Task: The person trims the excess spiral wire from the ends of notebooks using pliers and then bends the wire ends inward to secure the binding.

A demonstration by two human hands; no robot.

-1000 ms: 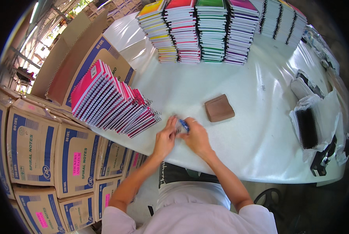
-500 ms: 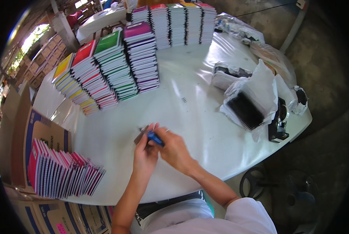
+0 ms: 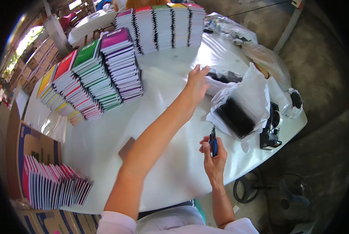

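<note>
My left hand (image 3: pixel 198 82) reaches across the table, fingers apart and holding nothing. Its fingertips are beside a white paper bundle (image 3: pixel 212 88) with black contents showing at its torn top; I cannot tell whether they touch. Nearer me, my right hand (image 3: pixel 215 160) is closed around blue-handled pliers (image 3: pixel 214 146), whose dark jaws point away from me. To the right lies an opened white paper wrapping (image 3: pixel 257 90) with a black stack of wire binding coils (image 3: pixel 237 117) in it. A flat brown piece (image 3: pixel 126 147) is partly hidden behind my left forearm.
Tall stacks of spiral notebooks (image 3: pixel 122 58) stand at the left and back. A leaning row of pink-covered notebooks (image 3: pixel 55 183) and a cardboard box (image 3: pixel 36 140) are at the near left. A black tape dispenser (image 3: pixel 270 130) sits by the right edge, with clear plastic bags (image 3: pixel 266 62) beyond.
My hands have come apart. The left has moved far right to the paper bundle; the right has moved right with the pliers. The brown piece now lies on the table. The view has shifted slightly.
</note>
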